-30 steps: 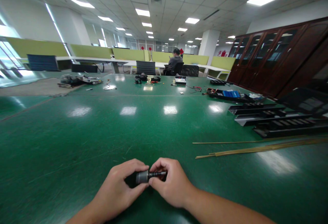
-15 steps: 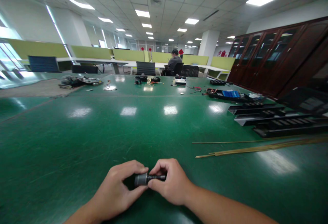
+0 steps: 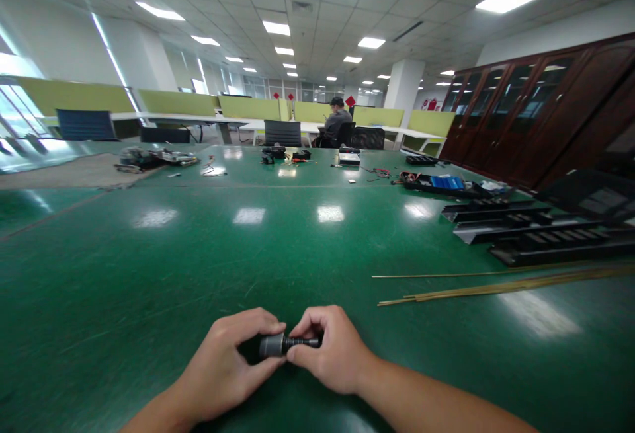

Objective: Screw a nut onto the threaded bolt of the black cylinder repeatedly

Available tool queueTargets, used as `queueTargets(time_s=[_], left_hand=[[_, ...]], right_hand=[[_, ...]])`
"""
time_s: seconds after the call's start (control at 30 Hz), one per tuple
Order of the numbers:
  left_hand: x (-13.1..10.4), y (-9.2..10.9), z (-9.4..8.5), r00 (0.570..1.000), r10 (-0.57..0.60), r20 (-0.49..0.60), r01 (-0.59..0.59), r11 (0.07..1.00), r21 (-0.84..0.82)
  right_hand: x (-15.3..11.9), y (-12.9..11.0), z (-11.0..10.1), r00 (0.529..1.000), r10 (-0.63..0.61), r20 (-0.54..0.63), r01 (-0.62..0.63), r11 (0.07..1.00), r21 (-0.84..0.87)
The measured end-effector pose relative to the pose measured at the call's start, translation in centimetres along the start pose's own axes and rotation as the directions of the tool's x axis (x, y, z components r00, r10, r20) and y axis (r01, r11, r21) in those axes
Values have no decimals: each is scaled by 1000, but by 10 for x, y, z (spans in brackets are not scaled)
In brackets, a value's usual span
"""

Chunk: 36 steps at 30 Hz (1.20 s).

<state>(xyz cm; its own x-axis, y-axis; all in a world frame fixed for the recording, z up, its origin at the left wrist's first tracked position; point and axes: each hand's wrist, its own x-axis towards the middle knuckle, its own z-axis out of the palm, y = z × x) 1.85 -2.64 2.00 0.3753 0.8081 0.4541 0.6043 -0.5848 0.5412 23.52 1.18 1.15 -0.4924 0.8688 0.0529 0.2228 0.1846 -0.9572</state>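
Observation:
A dark grey cylindrical part with a thinner, ribbed black shaft (image 3: 272,346) lies sideways between my hands, low in the middle of the view. My left hand (image 3: 231,357) curves around the wide cylinder end, its thumb and index finger closed on it from below and above. My right hand (image 3: 330,350) pinches the narrow shaft between thumb and curled fingers. The tip of the shaft runs into the right palm, where I cannot see it. Both hands are just over the green tabletop (image 3: 173,274), close to its near side.
Thin brass-coloured rods (image 3: 446,293) lie to the right. Behind them are black metal channels (image 3: 526,231) and a black tray holding blue pieces (image 3: 446,182). Small electronic parts (image 3: 285,154) and a cluttered pile (image 3: 151,157) sit at the far edge. A seated person (image 3: 338,122) is beyond.
Almost nothing differs. Both hands keep the same grip on the cylindrical part, which has shifted very slightly to the left.

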Motion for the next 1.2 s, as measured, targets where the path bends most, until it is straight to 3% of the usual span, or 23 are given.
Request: queueTargets(time_s=[1.2], left_hand=[[0,-5,-7,998,27,-53,-23,997,70]], right_hand=[[-2,-7,0,999,-8,-38,11,997,82]])
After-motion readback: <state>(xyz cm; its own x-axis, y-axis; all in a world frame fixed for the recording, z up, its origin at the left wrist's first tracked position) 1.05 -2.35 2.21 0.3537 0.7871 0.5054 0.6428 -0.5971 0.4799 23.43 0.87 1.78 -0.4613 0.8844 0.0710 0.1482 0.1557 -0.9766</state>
